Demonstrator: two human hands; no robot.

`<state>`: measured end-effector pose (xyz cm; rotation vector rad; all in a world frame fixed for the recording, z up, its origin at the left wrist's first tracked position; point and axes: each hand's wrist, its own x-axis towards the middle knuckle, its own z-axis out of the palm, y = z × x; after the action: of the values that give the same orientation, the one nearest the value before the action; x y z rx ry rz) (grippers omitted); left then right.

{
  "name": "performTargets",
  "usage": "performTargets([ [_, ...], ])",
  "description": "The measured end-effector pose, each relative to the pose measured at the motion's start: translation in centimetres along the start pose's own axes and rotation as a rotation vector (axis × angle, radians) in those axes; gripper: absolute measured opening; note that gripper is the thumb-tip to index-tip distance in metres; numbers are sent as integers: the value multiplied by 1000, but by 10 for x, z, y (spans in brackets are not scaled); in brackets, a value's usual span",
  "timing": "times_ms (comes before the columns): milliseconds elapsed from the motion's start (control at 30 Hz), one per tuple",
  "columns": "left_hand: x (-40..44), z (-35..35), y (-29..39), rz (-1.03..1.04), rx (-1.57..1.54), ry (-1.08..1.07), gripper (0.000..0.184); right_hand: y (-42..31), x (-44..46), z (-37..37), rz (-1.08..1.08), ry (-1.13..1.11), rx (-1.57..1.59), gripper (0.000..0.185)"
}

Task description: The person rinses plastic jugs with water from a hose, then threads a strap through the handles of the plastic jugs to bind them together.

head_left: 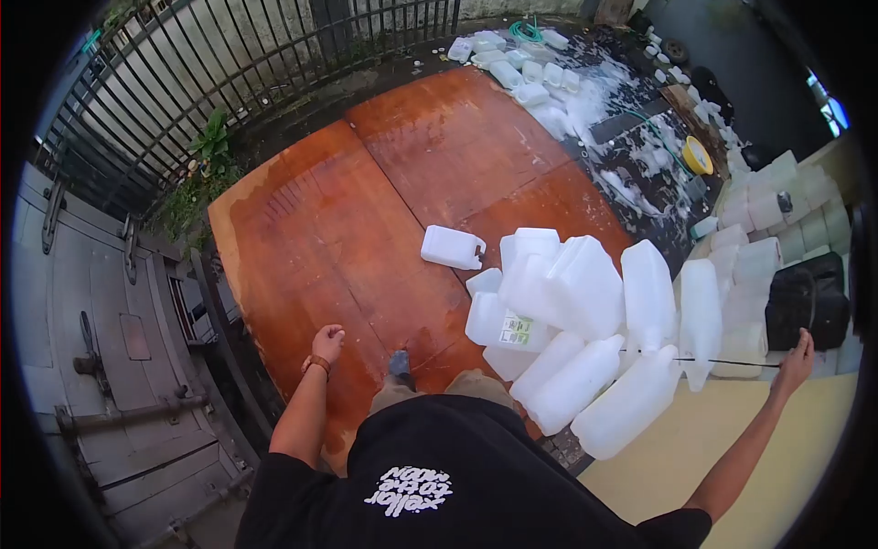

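Out to the right, my right hand [797, 364] is closed on the end of a thin black cord [732, 362]. The cord stretches left to a cluster of white plastic jerrycans, among them one upright can [649, 295] and one tilted can [631, 403]; it seems to pass by their necks or handles. My left hand [327, 344], with a band on its wrist, hangs over the orange-brown boards, fingers loosely curled and nothing visible in them. A single jerrycan [453, 247] lies on the boards, just left of the cluster. One can in the cluster carries a green label [518, 329].
Stacked containers [777, 201] and a black bag [807, 300] stand at the right. Foam [585, 105], more small jerrycans [530, 94], a green hose [525, 30] and a yellow basin [697, 156] lie beyond the boards [320, 220]. A metal fence [238, 64] and grey door [101, 339] bound the left.
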<state>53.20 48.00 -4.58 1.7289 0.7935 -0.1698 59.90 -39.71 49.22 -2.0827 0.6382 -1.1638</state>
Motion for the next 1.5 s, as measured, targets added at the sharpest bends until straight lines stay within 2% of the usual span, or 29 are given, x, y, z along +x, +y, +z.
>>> performTargets([
  [233,76,43,50,19,178,-166,25,42,-49,1,179,127,-233,29],
  [333,99,88,74,35,469,-287,32,76,-62,11,246,192,-321,30],
  [367,114,104,69,31,479,-308,32,97,-66,19,252,194,-328,30],
  [467,116,147,141,-67,553,-300,30,163,-76,57,300,192,-332,30],
  [500,127,159,153,-62,575,-304,30,169,-94,73,315,205,-348,30],
  [633,186,219,168,-13,798,-400,32,162,-176,133,717,44,-270,27],
  [700,223,259,163,20,859,-447,32,196,-240,140,801,-77,-268,24],
  [733,246,283,155,16,912,-461,32,238,-287,127,742,-129,-321,23],
  [767,267,306,150,15,965,-475,32,240,-322,133,702,-154,-393,21],
  [833,292,358,165,-14,1006,-521,31,223,-378,157,971,-104,-372,21],
  [867,309,390,173,-29,1029,-556,30,234,-402,161,989,-93,-383,21],
  [933,360,450,141,18,1033,-610,29,248,-450,175,770,-203,-700,25],
  [967,376,481,140,63,1069,-636,29,259,-461,188,792,-192,-713,25],
  [1000,393,514,138,105,1103,-662,29,261,-459,203,848,-73,-759,28],
  [1033,421,546,114,115,1100,-713,29,265,-458,218,899,39,-807,30],
  [1067,447,577,85,116,1093,-761,29,276,-458,232,913,33,-826,30],
  [1133,477,631,68,91,1040,-796,30,302,-469,262,953,213,-816,31],
  [1167,492,654,54,94,1020,-806,30,314,-480,279,968,210,-836,31],
  [1233,524,695,18,84,1008,-828,30,337,-500,307,968,440,-725,29],
  [1333,555,735,-40,-11,1043,-858,34,357,-519,333,1065,444,-794,29],
  [1400,564,752,-60,104,1059,-850,44,367,-530,346,1131,396,-855,28],
  [1433,569,759,-67,-9,1046,-910,67,369,-534,349,1159,377,-875,28],
  [1467,566,769,-60,-16,1047,-913,67,372,-538,352,1184,357,-892,28],
  [1500,559,780,-56,-64,1186,-848,76,375,-540,356,1206,336,-909,28],
])
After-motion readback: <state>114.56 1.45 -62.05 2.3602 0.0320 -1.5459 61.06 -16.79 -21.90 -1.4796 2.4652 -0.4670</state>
